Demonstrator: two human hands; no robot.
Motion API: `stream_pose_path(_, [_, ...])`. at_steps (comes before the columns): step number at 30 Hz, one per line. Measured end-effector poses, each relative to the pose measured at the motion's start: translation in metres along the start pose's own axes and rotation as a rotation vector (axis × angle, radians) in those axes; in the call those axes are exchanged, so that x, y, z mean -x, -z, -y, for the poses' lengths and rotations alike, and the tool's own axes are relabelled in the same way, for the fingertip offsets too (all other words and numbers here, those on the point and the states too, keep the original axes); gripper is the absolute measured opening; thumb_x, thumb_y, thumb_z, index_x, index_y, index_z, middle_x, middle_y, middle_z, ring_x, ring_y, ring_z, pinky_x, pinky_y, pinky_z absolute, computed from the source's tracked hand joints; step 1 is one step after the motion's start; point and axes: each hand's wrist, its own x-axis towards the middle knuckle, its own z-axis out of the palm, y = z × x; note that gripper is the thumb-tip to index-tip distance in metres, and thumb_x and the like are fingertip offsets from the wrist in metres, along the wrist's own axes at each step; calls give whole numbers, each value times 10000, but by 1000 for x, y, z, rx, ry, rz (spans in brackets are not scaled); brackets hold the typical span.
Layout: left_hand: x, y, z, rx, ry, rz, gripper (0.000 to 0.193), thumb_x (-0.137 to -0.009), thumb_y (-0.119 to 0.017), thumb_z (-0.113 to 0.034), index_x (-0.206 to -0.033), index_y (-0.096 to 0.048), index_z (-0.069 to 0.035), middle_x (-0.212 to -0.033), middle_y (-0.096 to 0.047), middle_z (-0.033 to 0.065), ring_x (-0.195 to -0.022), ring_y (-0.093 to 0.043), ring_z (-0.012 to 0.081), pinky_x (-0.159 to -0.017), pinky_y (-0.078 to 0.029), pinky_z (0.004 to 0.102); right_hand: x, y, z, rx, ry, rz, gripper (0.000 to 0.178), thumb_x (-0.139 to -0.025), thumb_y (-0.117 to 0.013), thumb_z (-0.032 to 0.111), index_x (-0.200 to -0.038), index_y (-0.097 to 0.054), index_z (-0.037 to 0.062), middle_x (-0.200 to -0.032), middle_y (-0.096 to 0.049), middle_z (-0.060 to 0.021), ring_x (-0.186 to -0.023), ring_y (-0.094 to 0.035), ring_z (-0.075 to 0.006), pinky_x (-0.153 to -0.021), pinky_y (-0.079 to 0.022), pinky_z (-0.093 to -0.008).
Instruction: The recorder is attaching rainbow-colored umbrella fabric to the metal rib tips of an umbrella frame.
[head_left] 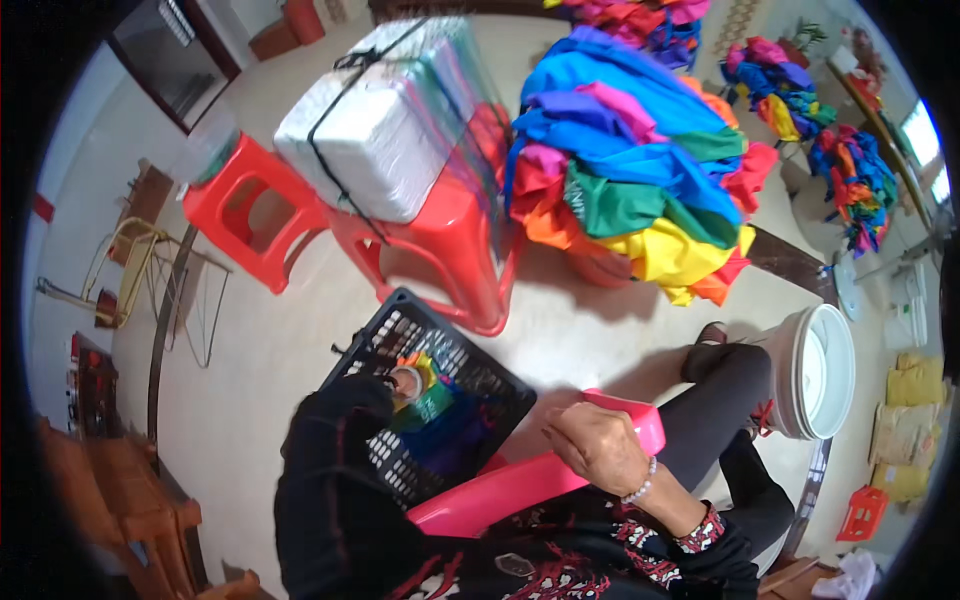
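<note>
My left arm reaches down into a black plastic crate (520, 397) on the floor. My left hand (407, 382) is at colourful folded fabric (432, 402) inside it; its fingers are too small and covered to make out. A pink plastic piece (500, 495), like a stool or tray, lies across my lap. Above it is my right hand (592, 440), wearing a beaded bracelet, its fingers curled together over the pink surface. Whatever they may pinch is hidden from view.
Ahead stands a red stool (430, 240) bearing a strapped white bundle (350, 140). Beside it rises a heap of rainbow fabric (640, 170). Another red stool (255, 205) is at left, white buckets (815, 370) at right, a wooden chair (130, 500) at lower left.
</note>
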Motion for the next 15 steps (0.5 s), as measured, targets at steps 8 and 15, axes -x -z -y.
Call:
stream_pose_path(8, [-87,-401,-260,-1519,72,662,299,-853,-429,-266,-811,-616,-37,-576,-565,41,-514,-518,113,-501,-418,248,60,81,-7,-6,-84,-478,92,-756,-584,43,-819,-577,-23,-672,-567,-133,-593,-577,-259,-534,-463,-318])
stream_pose_path(15, [-244,-554,-277,-1373,-762,19,238,-813,-518,-234,-801,-611,-15,-588,-573,66,-552,-540,104,-517,-425,263,103,116,-26,41,-197,-509,80,-782,-561,54,-815,-577,-17,-648,-567,-130,-560,-585,-240,-522,-461,-303])
